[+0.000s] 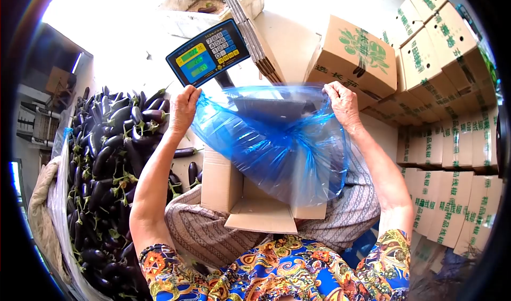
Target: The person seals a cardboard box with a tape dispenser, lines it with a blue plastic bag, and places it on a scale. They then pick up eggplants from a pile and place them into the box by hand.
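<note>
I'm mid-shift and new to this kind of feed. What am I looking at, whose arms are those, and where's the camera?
There's no machine here: those are a person's own bare arms. The single picture comes from a camera worn on the head, looking forward and down, so the picture's left is the person's left.

The left hand and right hand each grip the edge of a blue plastic bag, fingers closed, stretching it between them. Below it, between the legs, sits an open cardboard box.

To the left lies a big heap of eggplants. Ahead is a scale display, lit up. On the right are stacked cartons with green print.
</note>
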Tool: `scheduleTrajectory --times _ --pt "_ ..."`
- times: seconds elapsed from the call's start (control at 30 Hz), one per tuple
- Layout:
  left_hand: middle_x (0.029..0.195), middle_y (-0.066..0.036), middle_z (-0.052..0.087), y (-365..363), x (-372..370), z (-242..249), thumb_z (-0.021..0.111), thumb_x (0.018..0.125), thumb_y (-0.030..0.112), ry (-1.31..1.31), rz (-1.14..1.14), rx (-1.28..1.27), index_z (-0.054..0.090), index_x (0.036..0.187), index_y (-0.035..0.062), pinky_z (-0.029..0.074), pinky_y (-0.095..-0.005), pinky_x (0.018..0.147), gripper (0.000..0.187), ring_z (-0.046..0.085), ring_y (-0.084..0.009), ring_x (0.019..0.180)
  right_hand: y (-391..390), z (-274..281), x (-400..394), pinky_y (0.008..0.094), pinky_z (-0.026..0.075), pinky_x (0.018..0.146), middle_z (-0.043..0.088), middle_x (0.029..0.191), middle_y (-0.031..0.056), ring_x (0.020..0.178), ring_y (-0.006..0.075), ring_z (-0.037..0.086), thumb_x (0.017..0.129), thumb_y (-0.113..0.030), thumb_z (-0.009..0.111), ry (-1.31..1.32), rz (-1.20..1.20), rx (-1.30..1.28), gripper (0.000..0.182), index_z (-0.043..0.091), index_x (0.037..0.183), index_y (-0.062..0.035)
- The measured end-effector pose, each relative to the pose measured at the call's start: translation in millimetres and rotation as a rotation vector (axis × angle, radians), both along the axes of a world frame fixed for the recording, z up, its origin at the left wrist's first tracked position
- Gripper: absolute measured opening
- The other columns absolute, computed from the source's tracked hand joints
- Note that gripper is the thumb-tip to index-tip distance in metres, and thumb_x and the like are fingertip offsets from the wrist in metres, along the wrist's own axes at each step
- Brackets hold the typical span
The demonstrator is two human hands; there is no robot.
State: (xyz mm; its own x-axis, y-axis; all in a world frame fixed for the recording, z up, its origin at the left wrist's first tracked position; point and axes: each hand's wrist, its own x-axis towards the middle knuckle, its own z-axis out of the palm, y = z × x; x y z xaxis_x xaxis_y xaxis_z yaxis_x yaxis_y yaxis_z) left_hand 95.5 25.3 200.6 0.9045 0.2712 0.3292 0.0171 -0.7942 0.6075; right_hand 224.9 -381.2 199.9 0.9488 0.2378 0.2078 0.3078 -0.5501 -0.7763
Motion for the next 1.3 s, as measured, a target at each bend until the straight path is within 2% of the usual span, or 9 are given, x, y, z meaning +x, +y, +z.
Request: scheduleTrajectory --times 0.27,0.4,0.57,0.67,0.77,0.93,1.1,1.27,1.3 --pt "0.074 -0.017 0.06 29.9 2.3 -97.7 0.063 0.091 0.013 0.074 -0.266 0.046 0.065 0.09 -0.0024 0.049 -0.0366 0.068 0.015 0.062 -0.0295 0.07 -7.6 -61.8 25.4 0.0449 0.054 0.075 0.07 0.083 0.0164 0.083 0.0361 0.069 0.09 -0.033 0.063 0.044 0.131 -0.446 0.024 0.072 0.093 -0.0108" --pt "0.069 -0.018 0.064 40.8 -42.9 -91.0 0.065 0.088 0.016 0.474 -0.048 -0.106 0.068 0.085 -0.0017 0.053 -0.0363 0.064 0.018 0.067 -0.0265 0.064 -42.9 -56.1 25.9 0.0484 0.054 0.079 0.062 0.103 0.0156 0.094 0.0357 0.065 0.09 -0.026 0.059 0.0 0.081 -0.85 0.018 0.07 0.099 -0.0144" --pt "0.075 -0.013 0.064 24.3 -86.5 -33.8 0.066 0.087 0.01 0.233 0.133 -0.118 0.065 0.102 0.0011 0.053 -0.0359 0.065 0.018 0.065 -0.0239 0.069 -20.5 40.0 -37.0 0.0412 0.054 0.071 0.059 0.094 0.0138 0.085 0.0332 0.063 0.088 -0.009 0.067 -0.412 0.127 -0.502 0.008 0.061 0.092 -0.0054" --pt "0.087 -0.005 0.062 -26.0 -97.8 13.7 0.069 0.085 0.004 0.204 -0.025 -0.187 0.062 0.114 0.0027 0.052 -0.0254 0.066 0.03 0.061 -0.0126 0.079 17.4 71.6 -119.5 0.0422 0.051 0.075 0.06 0.092 0.0141 0.085 0.0328 0.061 0.072 -0.035 0.082 -0.348 0.438 -0.388 0.041 0.062 0.089 -0.0046" --pt "0.109 -0.012 0.056 -64.9 -104.0 26.8 0.077 0.076 0.006 0.213 -0.216 -0.041 0.054 0.128 0.0072 0.055 -0.0338 0.079 0.057 0.06 -0.0232 0.098 47.8 38.7 -185.4 0.0384 0.041 0.074 0.05 0.102 0.0103 0.091 0.0255 0.05 0.054 -0.053 0.088 -0.361 0.604 -0.683 0.069 0.06 0.097 -0.0063" --pt "0.128 -0.017 0.044 -88.8 -110.2 20.1 0.083 0.066 0.013 0.153 -0.465 0.204 0.042 0.138 0.0067 0.039 -0.0471 0.106 0.083 0.044 -0.0385 0.124 54.7 -56.3 -189.6 0.0352 0.04 0.069 0.058 0.083 0.0064 0.082 0.0221 0.056 0.076 -0.016 0.062 -0.462 0.552 -1.074 0.014 0.061 0.088 -0.0079" --pt "0.135 -0.015 0.041 -94.2 -108.8 19.9 0.088 0.058 0.016 0.064 -0.556 0.333 0.04 0.139 0.0078 0.034 -0.051 0.11 0.094 0.038 -0.0372 0.132 39.5 9.0 -172.5 0.0364 0.053 0.066 0.065 0.078 0.0146 0.073 0.0298 0.067 0.077 -0.003 0.063 -0.092 0.524 -0.639 0.005 0.061 0.081 -0.002" --pt "0.139 -0.012 0.04 -104.4 -95.4 4.9 0.09 0.054 0.02 0.073 -0.628 0.523 0.044 0.137 0.0101 0.037 -0.0463 0.102 0.096 0.036 -0.0323 0.135 19.4 88.7 -167.4 0.0278 0.045 0.062 0.06 0.072 0.005 0.067 0.0097 0.051 0.093 -0.012 0.064 0.689 0.516 -0.007 0.012 0.061 0.096 -0.0006" --pt "0.122 -0.011 0.051 -108.4 -93.0 6.2 0.084 0.063 0.015 -0.027 -0.616 0.572 0.054 0.123 0.0098 0.038 -0.0437 0.097 0.067 0.046 -0.0302 0.124 14.0 104.0 -167.8 0.028 0.045 0.062 0.06 0.073 0.0046 0.067 0.0101 0.052 0.093 -0.011 0.064 0.649 0.568 -0.015 0.011 0.06 0.096 -0.0005"
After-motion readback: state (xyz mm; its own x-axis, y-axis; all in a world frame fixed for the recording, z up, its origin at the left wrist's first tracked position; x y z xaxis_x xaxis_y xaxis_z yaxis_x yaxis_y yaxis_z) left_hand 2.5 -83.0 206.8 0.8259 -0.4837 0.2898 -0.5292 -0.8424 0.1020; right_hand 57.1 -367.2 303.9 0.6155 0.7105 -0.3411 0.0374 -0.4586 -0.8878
